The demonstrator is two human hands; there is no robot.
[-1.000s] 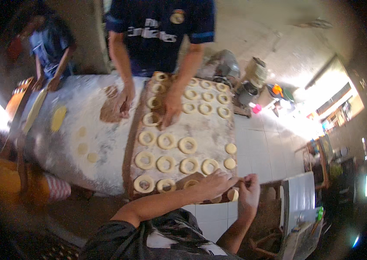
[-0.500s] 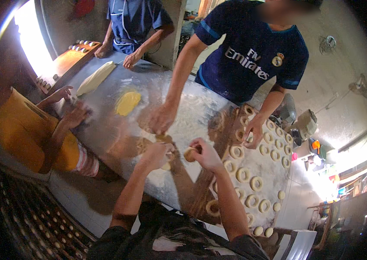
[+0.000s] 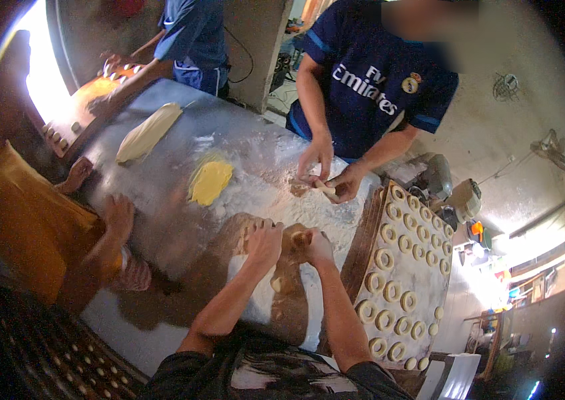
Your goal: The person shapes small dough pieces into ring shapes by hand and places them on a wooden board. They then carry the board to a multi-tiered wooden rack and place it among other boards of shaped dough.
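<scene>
Over the floured table (image 3: 162,233), my left hand (image 3: 264,243) rests with curled fingers; what lies under them is hidden. Just to its right, my right hand (image 3: 316,247) pinches a small piece of dough (image 3: 300,239). Nearer me on the flour lies a small pale dough piece (image 3: 276,285). Beyond my hands are a soft yellow patch (image 3: 210,182) and a long pale dough slab (image 3: 148,133). At my right stands a board (image 3: 417,270) with several rows of dough rings (image 3: 409,301) and small rounds.
Across the table a co-worker in navy (image 3: 362,73) handles a dough strip (image 3: 324,188). Another in blue (image 3: 192,40) reaches toward a wooden board at the far left. A person in orange (image 3: 42,220) has hands at the left edge. A dark rack (image 3: 62,353) holds dough pieces lower left.
My hands have moved from over the ring board to the floured table on its left, as the view turned. The navy-shirted co-worker's hands have come together on a dough strip.
</scene>
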